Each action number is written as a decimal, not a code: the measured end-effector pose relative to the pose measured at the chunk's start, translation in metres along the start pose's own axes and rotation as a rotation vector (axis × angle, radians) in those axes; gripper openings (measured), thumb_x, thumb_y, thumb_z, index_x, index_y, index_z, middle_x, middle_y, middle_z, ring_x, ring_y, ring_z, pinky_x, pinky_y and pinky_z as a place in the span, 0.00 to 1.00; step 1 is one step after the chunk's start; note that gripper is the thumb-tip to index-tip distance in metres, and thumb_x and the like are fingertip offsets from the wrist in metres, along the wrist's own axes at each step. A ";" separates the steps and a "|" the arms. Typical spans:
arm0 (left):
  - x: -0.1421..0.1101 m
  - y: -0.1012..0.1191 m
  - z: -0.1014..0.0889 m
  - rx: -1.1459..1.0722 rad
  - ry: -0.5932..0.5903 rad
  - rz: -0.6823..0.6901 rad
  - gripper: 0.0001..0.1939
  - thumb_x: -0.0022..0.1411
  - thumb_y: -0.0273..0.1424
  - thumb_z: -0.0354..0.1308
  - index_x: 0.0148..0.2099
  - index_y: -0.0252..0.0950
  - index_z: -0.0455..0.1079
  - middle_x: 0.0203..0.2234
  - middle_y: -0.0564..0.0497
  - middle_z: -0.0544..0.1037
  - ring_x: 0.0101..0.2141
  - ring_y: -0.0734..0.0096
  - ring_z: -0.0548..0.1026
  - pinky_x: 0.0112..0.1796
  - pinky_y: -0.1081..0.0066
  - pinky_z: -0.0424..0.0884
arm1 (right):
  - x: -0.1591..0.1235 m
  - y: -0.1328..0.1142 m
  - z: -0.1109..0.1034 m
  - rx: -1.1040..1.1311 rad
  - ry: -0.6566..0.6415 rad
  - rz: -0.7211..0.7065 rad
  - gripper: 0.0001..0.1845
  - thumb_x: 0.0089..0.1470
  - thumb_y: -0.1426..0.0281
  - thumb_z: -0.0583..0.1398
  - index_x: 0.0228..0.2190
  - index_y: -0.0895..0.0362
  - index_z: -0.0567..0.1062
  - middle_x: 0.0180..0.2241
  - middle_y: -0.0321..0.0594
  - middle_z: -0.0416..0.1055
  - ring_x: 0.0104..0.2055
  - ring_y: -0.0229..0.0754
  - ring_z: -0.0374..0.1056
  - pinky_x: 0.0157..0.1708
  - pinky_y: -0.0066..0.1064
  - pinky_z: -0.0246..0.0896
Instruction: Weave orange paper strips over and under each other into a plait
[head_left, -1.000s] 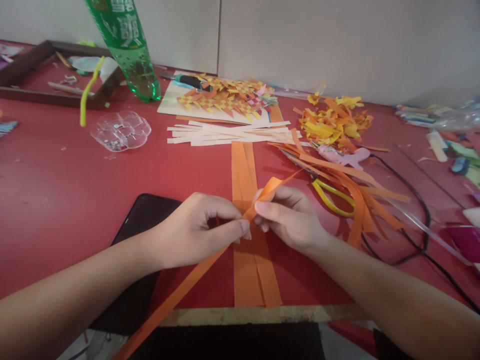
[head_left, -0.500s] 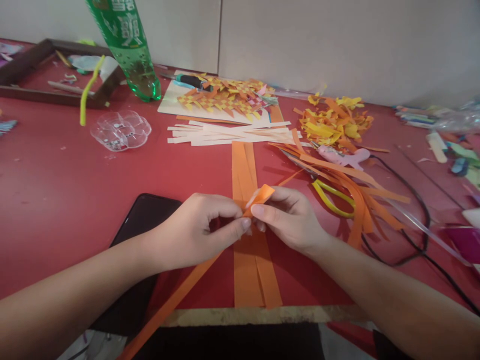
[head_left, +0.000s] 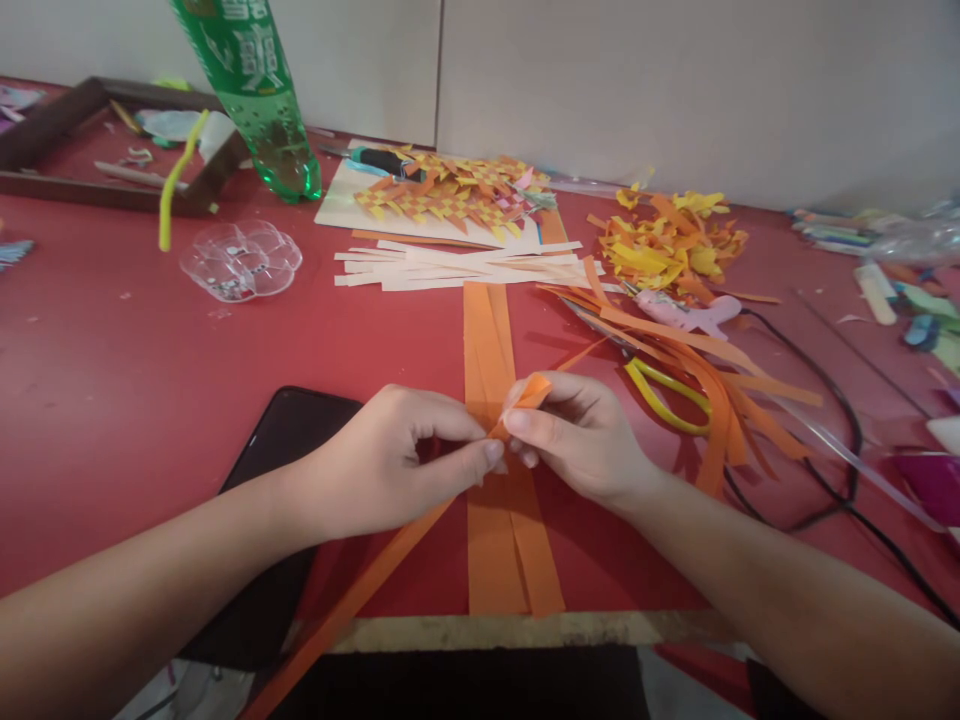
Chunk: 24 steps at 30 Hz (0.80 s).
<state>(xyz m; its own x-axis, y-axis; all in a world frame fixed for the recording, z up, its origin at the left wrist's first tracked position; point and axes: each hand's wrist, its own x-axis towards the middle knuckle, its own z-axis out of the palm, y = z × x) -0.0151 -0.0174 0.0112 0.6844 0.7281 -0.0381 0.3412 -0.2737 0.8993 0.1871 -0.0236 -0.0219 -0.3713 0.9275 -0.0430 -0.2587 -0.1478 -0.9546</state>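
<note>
Both hands pinch one orange paper strip (head_left: pixel 397 555) above the middle of the table. My left hand (head_left: pixel 420 450) is closed, thumb against fingers, on the strip near its end. Right beside it, my right hand (head_left: pixel 574 435) is closed on the short end, which is bent and sticks up past the thumb. The strip's long tail runs under my left hand and down over the table's front edge. Beneath the hands lie several flat orange paper strips (head_left: pixel 499 560), overlapping lengthwise. My fingers partly hide the fold.
A black phone (head_left: pixel 300 440) lies under my left forearm. Yellow-handled scissors (head_left: pixel 664 400) sit among loose orange strips (head_left: pixel 720 400) at right, near a pink glue gun (head_left: pixel 690 313) and its cord. White strips (head_left: pixel 457 268), woven paper pieces (head_left: pixel 450 200) and a green bottle (head_left: pixel 274 120) stand farther back.
The bent orange end between my right fingers has tipped lower and looks more curled. My hands have hardly shifted, and the strip's tail has swung slightly right.
</note>
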 end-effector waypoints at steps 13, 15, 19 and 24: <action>-0.001 0.002 -0.001 0.019 0.033 -0.081 0.16 0.67 0.33 0.53 0.29 0.33 0.76 0.21 0.52 0.77 0.24 0.75 0.72 0.25 0.77 0.65 | 0.001 0.003 -0.004 0.034 0.095 0.056 0.08 0.49 0.67 0.70 0.25 0.56 0.78 0.22 0.33 0.75 0.19 0.29 0.66 0.17 0.20 0.60; -0.001 0.001 -0.001 0.025 0.037 -0.087 0.16 0.66 0.33 0.53 0.29 0.33 0.76 0.21 0.52 0.76 0.23 0.75 0.71 0.24 0.77 0.64 | 0.001 0.002 -0.004 0.025 0.096 0.062 0.09 0.49 0.67 0.70 0.25 0.57 0.78 0.22 0.33 0.74 0.19 0.30 0.66 0.17 0.21 0.60; -0.001 0.000 0.001 0.035 0.032 -0.081 0.17 0.67 0.34 0.52 0.29 0.32 0.73 0.20 0.54 0.72 0.22 0.77 0.67 0.23 0.76 0.61 | 0.001 -0.001 -0.001 0.022 0.057 0.061 0.09 0.49 0.68 0.70 0.23 0.57 0.76 0.20 0.32 0.74 0.18 0.29 0.64 0.17 0.21 0.60; -0.002 0.000 0.001 0.036 0.042 0.003 0.16 0.68 0.32 0.52 0.29 0.32 0.73 0.21 0.54 0.71 0.23 0.77 0.66 0.25 0.75 0.61 | 0.001 -0.001 0.001 0.018 0.003 0.066 0.10 0.46 0.71 0.71 0.22 0.58 0.76 0.19 0.31 0.73 0.18 0.29 0.64 0.17 0.21 0.58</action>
<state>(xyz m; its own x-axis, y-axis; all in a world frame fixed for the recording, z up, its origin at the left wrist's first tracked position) -0.0157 -0.0191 0.0112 0.6581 0.7528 -0.0168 0.3630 -0.2976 0.8830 0.1866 -0.0227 -0.0204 -0.3851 0.9167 -0.1066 -0.2501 -0.2149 -0.9441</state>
